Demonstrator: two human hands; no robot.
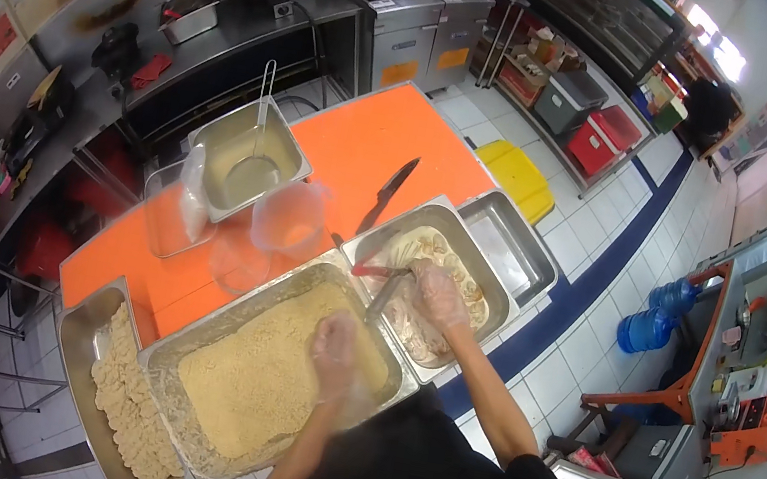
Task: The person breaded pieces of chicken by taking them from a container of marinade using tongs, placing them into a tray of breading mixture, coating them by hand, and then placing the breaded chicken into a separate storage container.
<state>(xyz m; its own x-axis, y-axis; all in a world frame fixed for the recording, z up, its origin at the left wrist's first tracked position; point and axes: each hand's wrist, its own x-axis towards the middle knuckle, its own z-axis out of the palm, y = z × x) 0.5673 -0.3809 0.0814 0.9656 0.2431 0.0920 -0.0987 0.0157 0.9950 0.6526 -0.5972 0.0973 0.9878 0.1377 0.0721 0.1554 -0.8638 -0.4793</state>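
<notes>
My right hand (pixel 437 294), in a clear plastic glove, is over a steel pan (pixel 506 302) of pale, wet battered pieces (pixel 431 247). Its fingers are closed at a pair of tongs (pixel 385 297) with red on one arm; the tongs spread over the rim between two pans. My left hand (pixel 334 353), also gloved and somewhat blurred, is above the yellowish breading flour (pixel 246 376) in the large steel pan (pixel 171 417); whether it holds anything I cannot tell. At the far left, breaded pieces (pixel 132 403) lie in a long steel pan (pixel 74 370).
A knife (pixel 391 191) lies on the orange tabletop (pixel 357 121). Beyond the flour stand a clear plastic jug (pixel 290 216) and a steel pan of cloudy liquid (pixel 301 161) with a wire strainer (pixel 254 172). Another steel pan (pixel 513 238) sits at the table's right end.
</notes>
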